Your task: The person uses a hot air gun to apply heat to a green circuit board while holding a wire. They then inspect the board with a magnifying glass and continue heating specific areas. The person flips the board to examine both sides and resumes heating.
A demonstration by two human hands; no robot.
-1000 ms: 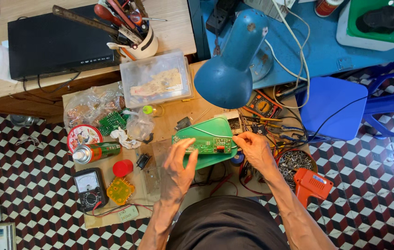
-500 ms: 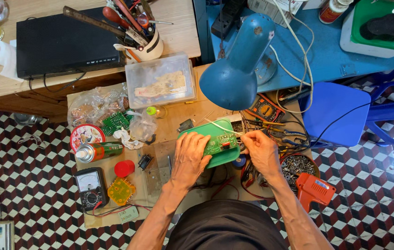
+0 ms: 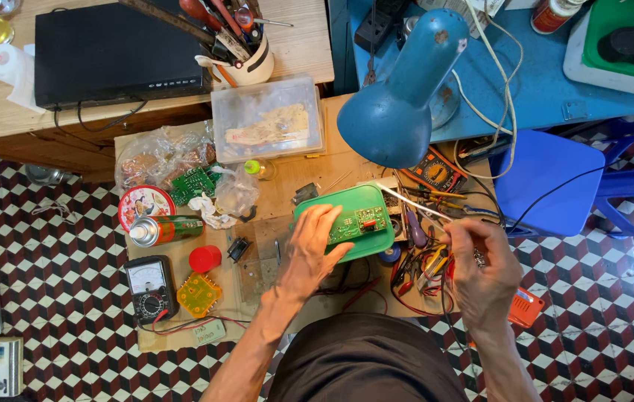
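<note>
A small green circuit board [image 3: 358, 223] is pinned under the fingers of the left hand [image 3: 315, 249] on a green tray [image 3: 332, 205]. A thin white rod [image 3: 414, 202] is pinched in the right hand [image 3: 481, 268], its tip slanting toward the board. A blue lamp [image 3: 399, 112] is seen just beyond the tray.

Bright, even daylight fills the scene; shadows are soft and short under the blue desk lamp [image 3: 399, 104]; a mild sheen sits on the lamp's shade; focus is sharp around it; the right hand [image 3: 481, 272] is slightly motion-blurred; edges bow faintly.
</note>
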